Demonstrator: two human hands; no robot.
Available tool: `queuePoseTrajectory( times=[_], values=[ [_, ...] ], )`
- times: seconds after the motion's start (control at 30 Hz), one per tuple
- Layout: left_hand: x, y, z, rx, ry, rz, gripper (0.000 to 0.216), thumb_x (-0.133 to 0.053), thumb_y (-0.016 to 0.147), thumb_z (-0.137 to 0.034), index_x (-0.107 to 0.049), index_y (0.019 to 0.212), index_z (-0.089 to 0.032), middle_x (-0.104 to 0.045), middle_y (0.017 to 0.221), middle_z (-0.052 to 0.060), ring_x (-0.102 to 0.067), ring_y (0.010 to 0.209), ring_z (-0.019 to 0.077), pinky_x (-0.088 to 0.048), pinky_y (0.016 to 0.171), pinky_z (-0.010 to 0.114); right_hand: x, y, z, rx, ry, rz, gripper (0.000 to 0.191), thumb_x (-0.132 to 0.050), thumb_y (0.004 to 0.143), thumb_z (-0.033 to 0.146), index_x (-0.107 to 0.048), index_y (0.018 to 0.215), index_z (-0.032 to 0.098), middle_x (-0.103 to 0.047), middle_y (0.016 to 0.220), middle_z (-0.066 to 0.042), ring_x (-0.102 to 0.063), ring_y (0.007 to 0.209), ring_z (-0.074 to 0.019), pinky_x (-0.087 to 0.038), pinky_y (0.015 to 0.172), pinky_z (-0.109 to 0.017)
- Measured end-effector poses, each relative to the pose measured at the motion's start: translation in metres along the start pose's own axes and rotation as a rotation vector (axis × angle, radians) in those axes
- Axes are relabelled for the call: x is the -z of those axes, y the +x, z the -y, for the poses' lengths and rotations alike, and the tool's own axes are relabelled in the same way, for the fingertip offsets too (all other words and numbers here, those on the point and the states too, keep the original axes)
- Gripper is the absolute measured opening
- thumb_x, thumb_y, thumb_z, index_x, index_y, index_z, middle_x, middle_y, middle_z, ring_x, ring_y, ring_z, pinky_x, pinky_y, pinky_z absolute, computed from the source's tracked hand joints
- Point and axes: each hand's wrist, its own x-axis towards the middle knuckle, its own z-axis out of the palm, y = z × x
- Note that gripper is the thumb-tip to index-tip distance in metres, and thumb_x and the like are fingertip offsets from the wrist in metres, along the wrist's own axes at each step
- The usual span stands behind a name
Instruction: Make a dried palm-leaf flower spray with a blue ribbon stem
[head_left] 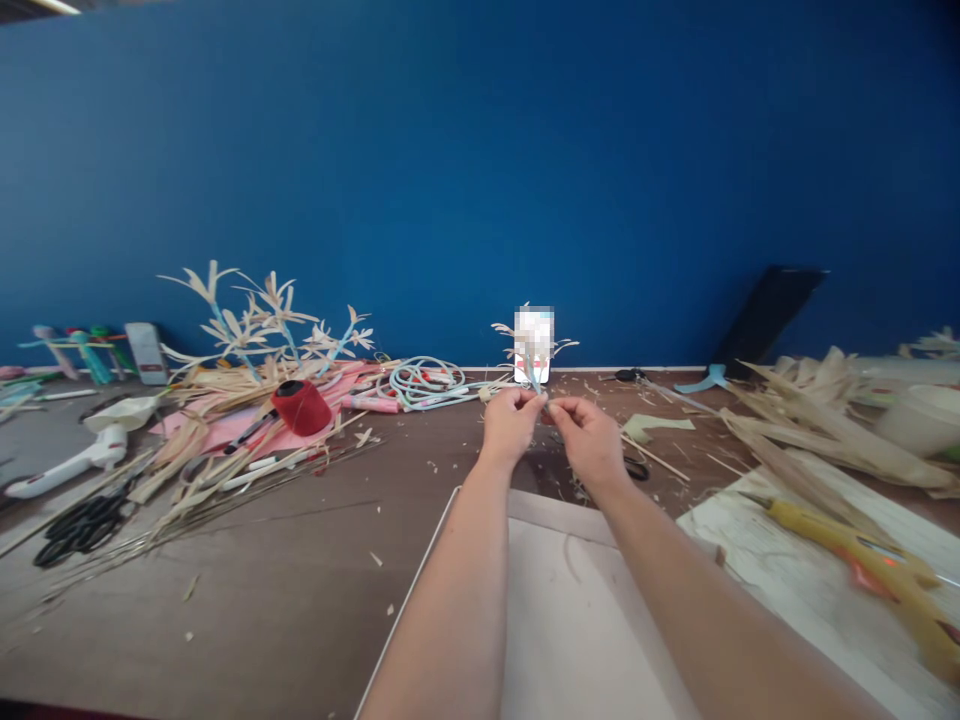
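Both hands meet near the middle of the desk, fingers pinched round the lower stem of a handmade husk flower [534, 372]. My left hand [511, 425] is closed on the stem from the left. From the right, my right hand [589, 432] pinches close to the same spot, at the stem's lower end; whatever lies between its fingertips is too small to make out. Pale, narrow petals spread above the fingers. Behind the flower a lit phone [541, 325] leans upright against the blue wall, partly hidden by the petals.
Left are finished husk flowers [277, 305], a red thread spool [301, 407], coiled pale-blue cord [427, 383] and black scissors [82, 525]. At right lie a yellow glue gun [847, 540] and dried husks [825, 420]. A whitish board [570, 620] sits beneath my forearms.
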Motion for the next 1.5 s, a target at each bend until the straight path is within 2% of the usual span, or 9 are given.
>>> queuePoseTrajectory(
  times=[0.47,0.6,0.77,0.9,1.03,1.23,1.5],
  values=[
    [-0.003,0.000,0.004,0.004,-0.040,0.002,0.019,-0.058,0.069,-0.032,-0.060,0.063,-0.014,-0.059,0.061,0.001,-0.051,0.060,0.0114,-0.039,0.061,0.024,-0.001,0.000,0.001,-0.023,0.036,-0.013,0.023,-0.060,0.070,0.036,-0.063,0.081,0.016,-0.069,0.073,-0.005,-0.063,0.070,-0.0188,-0.048,0.067,-0.030],
    [-0.003,-0.001,0.007,0.020,-0.153,0.038,0.021,-0.059,0.069,-0.035,-0.061,0.066,-0.013,-0.059,0.063,0.001,-0.050,0.061,0.0109,-0.039,0.062,0.023,-0.002,0.002,-0.001,-0.038,0.049,-0.009,0.022,-0.059,0.072,0.036,-0.062,0.082,0.017,-0.069,0.074,-0.005,-0.063,0.069,-0.0182,-0.047,0.067,-0.030],
    [-0.004,0.000,0.011,0.101,-0.242,0.097,0.033,-0.052,0.074,-0.045,-0.064,0.078,-0.015,-0.059,0.070,0.001,-0.046,0.056,0.0087,-0.037,0.055,0.022,0.000,0.004,-0.002,-0.082,0.088,-0.037,0.023,-0.059,0.071,0.036,-0.062,0.083,0.017,-0.068,0.071,-0.004,-0.063,0.068,-0.0177,-0.046,0.065,-0.029],
    [-0.004,0.000,0.015,0.144,-0.228,0.156,0.035,-0.052,0.073,-0.047,-0.065,0.075,-0.014,-0.057,0.066,0.001,-0.044,0.053,0.0085,-0.035,0.051,0.021,0.002,0.006,-0.002,-0.099,0.104,-0.048,0.026,-0.060,0.069,0.040,-0.063,0.082,0.017,-0.068,0.070,-0.004,-0.061,0.065,-0.0173,-0.046,0.065,-0.030],
    [-0.003,-0.001,0.017,0.096,-0.194,0.199,0.029,-0.057,0.071,-0.042,-0.067,0.074,-0.015,-0.055,0.060,0.000,-0.040,0.051,0.0080,-0.032,0.049,0.021,0.001,0.006,-0.005,-0.081,0.130,-0.054,0.027,-0.061,0.069,0.040,-0.062,0.082,0.016,-0.068,0.071,-0.005,-0.062,0.067,-0.0177,-0.046,0.066,-0.030],
    [-0.002,0.001,0.019,-0.013,-0.116,0.146,0.021,-0.057,0.071,-0.034,-0.068,0.070,-0.015,-0.061,0.066,0.001,-0.049,0.061,0.0110,-0.038,0.060,0.023,0.000,0.006,-0.009,-0.058,0.119,-0.041,0.030,-0.062,0.068,0.042,-0.062,0.082,0.016,-0.068,0.071,-0.006,-0.063,0.068,-0.0187,-0.047,0.068,-0.032],
    [-0.002,0.002,0.019,-0.073,-0.053,0.130,0.017,-0.056,0.072,-0.028,-0.068,0.068,-0.015,-0.064,0.072,0.003,-0.056,0.071,0.0142,-0.042,0.068,0.025,0.000,0.005,-0.006,-0.093,0.145,-0.043,0.028,-0.064,0.067,0.040,-0.062,0.080,0.016,-0.068,0.069,-0.005,-0.063,0.068,-0.0191,-0.048,0.068,-0.033]
  ],
)
